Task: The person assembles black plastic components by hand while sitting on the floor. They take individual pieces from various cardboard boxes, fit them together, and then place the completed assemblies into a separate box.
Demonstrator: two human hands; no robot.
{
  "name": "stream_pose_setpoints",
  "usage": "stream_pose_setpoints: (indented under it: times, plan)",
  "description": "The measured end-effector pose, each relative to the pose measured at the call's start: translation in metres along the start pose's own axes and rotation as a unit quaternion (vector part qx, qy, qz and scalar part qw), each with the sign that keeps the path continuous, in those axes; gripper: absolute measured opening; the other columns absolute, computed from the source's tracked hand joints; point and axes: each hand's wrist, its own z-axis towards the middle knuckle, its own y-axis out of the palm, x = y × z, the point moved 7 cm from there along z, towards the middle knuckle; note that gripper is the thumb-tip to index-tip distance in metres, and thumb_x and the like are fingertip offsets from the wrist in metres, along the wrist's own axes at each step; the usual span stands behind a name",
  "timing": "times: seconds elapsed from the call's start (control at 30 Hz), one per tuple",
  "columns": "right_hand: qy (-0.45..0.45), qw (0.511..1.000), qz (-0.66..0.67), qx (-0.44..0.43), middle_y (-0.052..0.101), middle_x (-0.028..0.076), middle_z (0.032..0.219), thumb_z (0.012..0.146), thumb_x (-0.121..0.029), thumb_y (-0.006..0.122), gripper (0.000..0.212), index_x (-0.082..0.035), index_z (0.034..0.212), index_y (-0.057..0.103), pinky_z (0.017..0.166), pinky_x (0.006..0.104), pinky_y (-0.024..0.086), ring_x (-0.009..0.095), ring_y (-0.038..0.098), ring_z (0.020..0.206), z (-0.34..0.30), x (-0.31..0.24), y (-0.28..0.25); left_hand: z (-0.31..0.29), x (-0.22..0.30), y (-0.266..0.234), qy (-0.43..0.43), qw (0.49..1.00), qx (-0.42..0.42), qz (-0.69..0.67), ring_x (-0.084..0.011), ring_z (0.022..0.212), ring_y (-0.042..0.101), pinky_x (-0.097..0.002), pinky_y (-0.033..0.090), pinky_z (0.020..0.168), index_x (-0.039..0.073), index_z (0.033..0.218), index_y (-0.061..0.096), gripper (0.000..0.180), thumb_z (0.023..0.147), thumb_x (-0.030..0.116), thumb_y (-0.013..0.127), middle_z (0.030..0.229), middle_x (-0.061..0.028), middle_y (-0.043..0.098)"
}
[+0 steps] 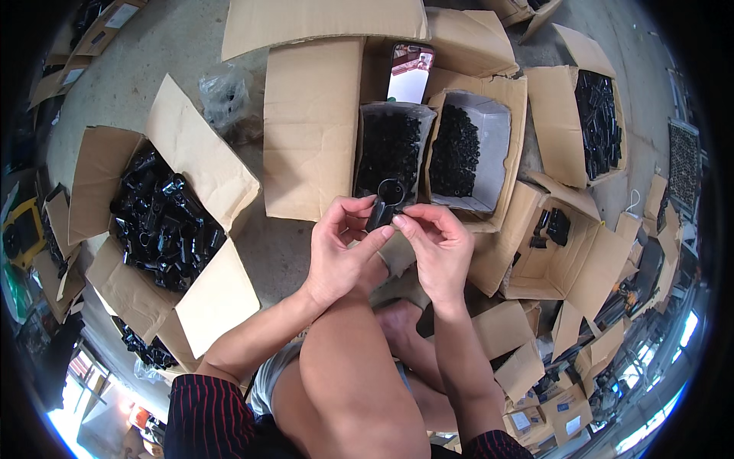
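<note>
A ring-ended black part (380, 215) held up at the frame's centre.
Its long axis slants steeply from lower left to upper right, ring end pointing toward the frame's top; the left hand (342, 243) grips its body, while the right hand (438, 246) has thumb and finger pinched together at its right side, on what I can't tell.

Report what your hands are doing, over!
Left hand holding black ring-ended part. Right hand at its right edge. Small black pieces in two grey trays beyond. Nothing seen blocking; bent leg close by.
</note>
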Motion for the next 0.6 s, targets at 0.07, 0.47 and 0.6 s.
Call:
stream_pose_setpoints:
  times: [0.07, 0.47, 0.6]
  plan:
    - [-0.012, 0.999, -0.028, 0.014, 0.074, 0.005, 0.093, 0.088, 0.0, 0.078, 0.015, 0.004, 0.101, 0.073, 0.073, 0.0202, 0.053, 0.006, 0.065, 0.081, -0.002, -0.001, 0.0, 0.0, 0.001, 0.001, 0.001, 1.0, -0.003, -0.006, -0.0098, 0.097, 0.063, -0.0256, 0.053, 0.081, 0.002, 0.123, 0.061, 0.043, 0.085, 0.003, 0.081, 0.11, -0.0043, 0.068]
    - [-0.014, 0.998, 0.026, 0.051, 0.074, 0.005, 0.093, 0.091, -0.003, 0.077, 0.016, 0.003, 0.105, 0.071, 0.075, 0.0203, 0.053, 0.007, 0.065, 0.082, -0.011, 0.006, 0.005, -0.002, 0.008, 0.002, 0.033, 0.999, -0.011, 0.04, -0.0099, 0.101, 0.064, -0.026, 0.054, 0.087, 0.001, 0.124, 0.057, 0.044, 0.086, -0.002, 0.079, 0.11, -0.0058, 0.068]
    - [-0.022, 0.997, 0.008, 0.078, 0.071, 0.003, 0.088, 0.095, -0.009, 0.074, 0.016, 0.002, 0.105, 0.07, 0.071, 0.0204, 0.051, 0.006, 0.063, 0.078, -0.012, 0.013, 0.006, -0.001, 0.008, 0.003, 0.033, 0.999, -0.01, 0.036, -0.0095, 0.099, 0.064, -0.0256, 0.054, 0.086, 0.001, 0.124, 0.058, 0.044, 0.086, -0.002, 0.079, 0.109, -0.0052, 0.068]
